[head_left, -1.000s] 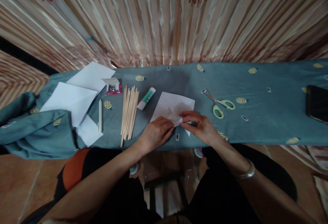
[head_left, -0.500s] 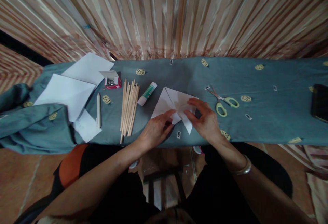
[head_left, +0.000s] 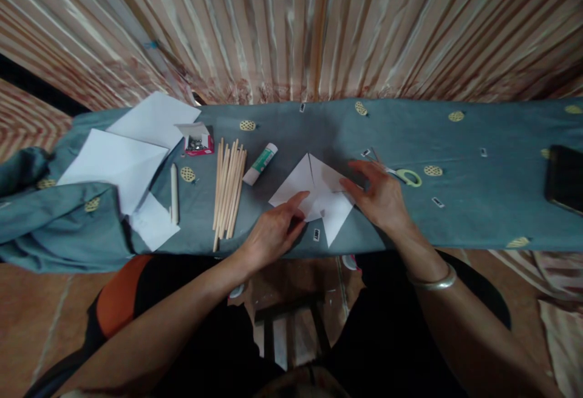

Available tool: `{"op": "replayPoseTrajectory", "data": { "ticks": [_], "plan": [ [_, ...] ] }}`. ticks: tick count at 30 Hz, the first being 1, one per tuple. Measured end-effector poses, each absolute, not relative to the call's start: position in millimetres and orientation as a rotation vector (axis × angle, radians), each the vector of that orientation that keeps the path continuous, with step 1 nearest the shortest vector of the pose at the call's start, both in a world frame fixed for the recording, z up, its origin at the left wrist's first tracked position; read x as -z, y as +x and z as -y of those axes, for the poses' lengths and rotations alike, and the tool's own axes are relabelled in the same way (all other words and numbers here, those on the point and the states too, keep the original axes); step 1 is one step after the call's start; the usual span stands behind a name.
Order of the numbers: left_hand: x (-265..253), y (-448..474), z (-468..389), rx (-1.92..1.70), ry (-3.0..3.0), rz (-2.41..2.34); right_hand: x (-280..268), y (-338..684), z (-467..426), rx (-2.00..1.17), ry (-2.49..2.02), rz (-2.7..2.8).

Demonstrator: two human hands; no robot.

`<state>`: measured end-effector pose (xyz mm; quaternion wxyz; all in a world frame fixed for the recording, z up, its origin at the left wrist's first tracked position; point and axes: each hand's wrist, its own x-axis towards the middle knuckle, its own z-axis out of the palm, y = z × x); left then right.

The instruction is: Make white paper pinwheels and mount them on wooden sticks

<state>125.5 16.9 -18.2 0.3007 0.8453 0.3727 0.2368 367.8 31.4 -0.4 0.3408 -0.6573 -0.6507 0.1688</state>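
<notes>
A white paper square (head_left: 334, 203) with slits cut in from its corners lies on the cloth in front of me, one pointed flap toward me. My left hand (head_left: 276, 225) holds it by the near left part, index finger on top; the thumb is partly hidden. At the right corner, my right hand (head_left: 376, 194) has its thumb and fingers apart, the thumb touching the paper's edge. Just beyond that hand lie scissors (head_left: 410, 177) with light green handles, partly covered by it. A glue stick (head_left: 260, 164) lies at the paper's upper left.
Left of the glue stick are several wooden sticks (head_left: 229, 194), a small open box (head_left: 199, 143) of metal bits, a white pen-like stick (head_left: 174, 194) and white paper sheets (head_left: 118, 164). A dark device (head_left: 565, 176) is at the right edge. A striped curtain (head_left: 291, 33) hangs behind.
The paper has turned clockwise, its top corner moving right. My right hand has shifted right and let its flap lie flatter, now covering part of the scissors. My left hand stays nearly in place.
</notes>
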Motion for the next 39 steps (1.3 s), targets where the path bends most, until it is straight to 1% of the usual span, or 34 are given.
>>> {"op": "replayPoseTrajectory", "data": {
  "ticks": [2, 7, 10, 15, 20, 25, 39],
  "plan": [
    [19.3, 125.5, -17.4, -0.631, 2.216, -1.009, -2.8, 365.4, -23.8, -0.404, -1.625, 1.706],
    [19.8, 128.2, -20.2, -0.619, 2.15, -1.053, -0.7, 348.4, -3.4, -0.734, -1.451, 1.744],
    [18.9, 130.3, -22.6, -0.616, 2.149, -1.032, 6.7, 338.0, 4.3, -0.815, -1.423, 1.758],
    [19.8, 132.7, -23.7, -0.614, 2.168, -1.01, 15.8, 331.9, 8.5, -0.761, -1.501, 1.751],
    [21.6, 132.5, -22.1, -0.684, 2.249, -0.957, 17.1, 329.3, 8.2, -0.643, -1.559, 1.801],
    [19.8, 133.4, -24.9, -0.681, 2.302, -0.887, 16.7, 326.6, 8.1, -0.564, -1.595, 1.816],
    [19.2, 136.0, -31.4, -0.658, 2.286, -0.907, 9.9, 329.5, 7.5, -0.554, -1.607, 1.791]
  ]
}}
